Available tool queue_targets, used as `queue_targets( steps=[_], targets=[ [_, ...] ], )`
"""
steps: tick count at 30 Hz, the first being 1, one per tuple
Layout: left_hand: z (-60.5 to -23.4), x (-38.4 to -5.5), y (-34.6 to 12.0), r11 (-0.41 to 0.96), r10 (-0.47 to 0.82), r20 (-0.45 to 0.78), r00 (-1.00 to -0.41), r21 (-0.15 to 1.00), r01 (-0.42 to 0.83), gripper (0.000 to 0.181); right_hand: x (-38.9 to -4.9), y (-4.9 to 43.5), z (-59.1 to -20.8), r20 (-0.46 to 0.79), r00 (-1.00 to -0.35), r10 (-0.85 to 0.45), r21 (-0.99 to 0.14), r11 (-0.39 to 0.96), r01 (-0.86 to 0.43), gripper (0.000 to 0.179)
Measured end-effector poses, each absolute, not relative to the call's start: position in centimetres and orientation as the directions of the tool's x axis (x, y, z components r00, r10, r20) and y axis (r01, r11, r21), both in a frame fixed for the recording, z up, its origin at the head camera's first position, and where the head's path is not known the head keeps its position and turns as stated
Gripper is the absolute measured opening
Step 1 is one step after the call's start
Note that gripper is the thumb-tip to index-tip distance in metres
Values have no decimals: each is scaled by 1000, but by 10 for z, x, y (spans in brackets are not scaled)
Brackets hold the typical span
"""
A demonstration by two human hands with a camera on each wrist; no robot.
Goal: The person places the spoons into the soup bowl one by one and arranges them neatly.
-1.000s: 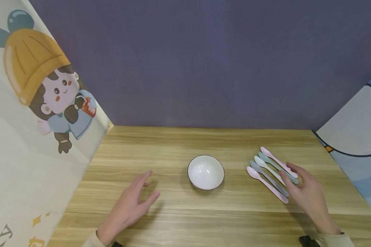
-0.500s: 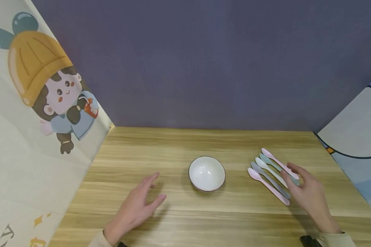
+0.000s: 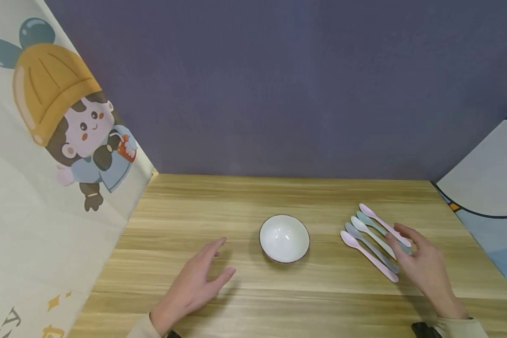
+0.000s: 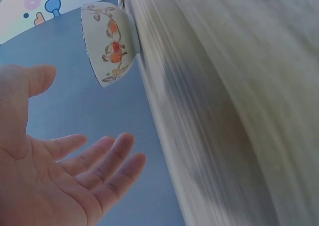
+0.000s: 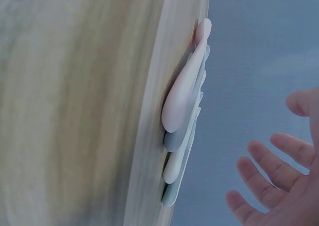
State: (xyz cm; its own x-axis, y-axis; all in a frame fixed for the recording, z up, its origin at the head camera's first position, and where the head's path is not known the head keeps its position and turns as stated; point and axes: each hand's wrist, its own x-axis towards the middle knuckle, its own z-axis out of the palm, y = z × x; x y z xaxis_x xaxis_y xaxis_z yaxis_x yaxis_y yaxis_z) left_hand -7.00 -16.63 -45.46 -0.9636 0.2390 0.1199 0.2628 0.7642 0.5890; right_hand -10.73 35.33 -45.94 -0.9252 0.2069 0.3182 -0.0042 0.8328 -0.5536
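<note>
A white bowl (image 3: 284, 238) with a dark rim stands upright mid-table; the left wrist view shows orange fruit and leaves painted on the bowl's side (image 4: 112, 46). My left hand (image 3: 196, 281) hovers to its left, fingers spread, apart from it and holding nothing. On the right, several long-handled spoons lie side by side on a slant: a pink spoon (image 3: 369, 256) nearest me, then a grey spoon (image 3: 372, 247), a white spoon (image 3: 372, 236), a green spoon (image 3: 373, 224) and another pink one. Over their handle ends hovers my right hand (image 3: 424, 263), its fingers relaxed and nothing in them.
The wooden table (image 3: 219, 202) ends at a dark blue-purple back panel (image 3: 287, 94). A cartoon-printed wall (image 3: 38, 244) borders the left side, and another printed panel (image 3: 486, 178) the right.
My left hand has drifted a little to the right, nearer the bowl. The whole head view has shifted slightly; the right hand, bowl and spoons keep their places relative to each other.
</note>
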Motion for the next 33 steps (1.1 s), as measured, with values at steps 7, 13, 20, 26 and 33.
queue_targets(
  steps=[7, 13, 20, 26, 33],
  targets=[
    [-455, -70, -160, 756, 251, 94, -963, 602, 256, 79, -108, 355, -459, 319, -924, 209, -552, 834, -2, 46],
    [-455, -68, -152, 746, 258, 88, -962, 615, 257, 80, -109, 355, -460, 300, -928, 221, -565, 825, 14, 47],
    [-454, -67, -146, 737, 272, 86, -959, 622, 265, 80, -109, 355, -460, 301, -927, 223, -569, 822, 12, 47],
    [-455, -67, -143, 730, 277, 92, -956, 627, 272, 80, -110, 355, -460, 305, -925, 227, -570, 822, 14, 45],
    [-457, -69, -138, 732, 290, 89, -953, 621, 281, 81, -113, 357, -462, 295, -926, 235, -579, 815, 22, 44]
  ],
)
